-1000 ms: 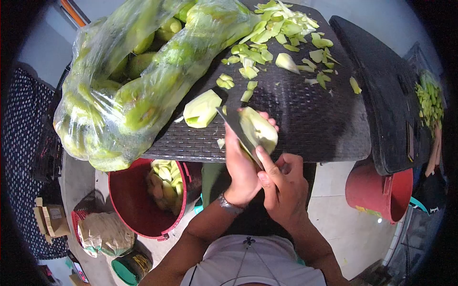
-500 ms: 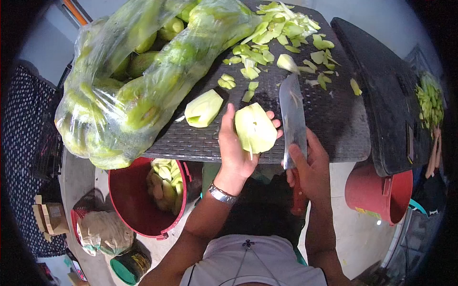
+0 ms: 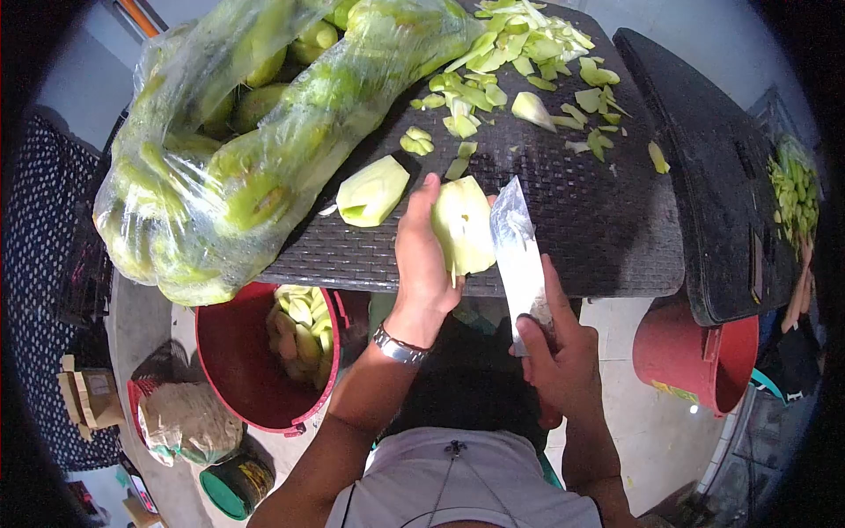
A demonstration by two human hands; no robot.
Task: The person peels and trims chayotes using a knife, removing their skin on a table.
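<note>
Peeled pale-green fruit [image 3: 462, 229] is sitting in the cupping left hand [image 3: 422, 268]; the right hand [image 3: 565, 363] is gripping a knife [image 3: 519, 260] just beside it. Careful cutting means the left fingertips are staying clear of the edge.

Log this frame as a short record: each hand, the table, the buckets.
left hand: holds a pale peeled piece
right hand: holds a knife, blade beside that piece
table: second peeled piece, loose peelings, plastic bag of green produce
left bucket: red, pale pieces inside
right bucket: red
unclear: whether blade touches piece
</note>
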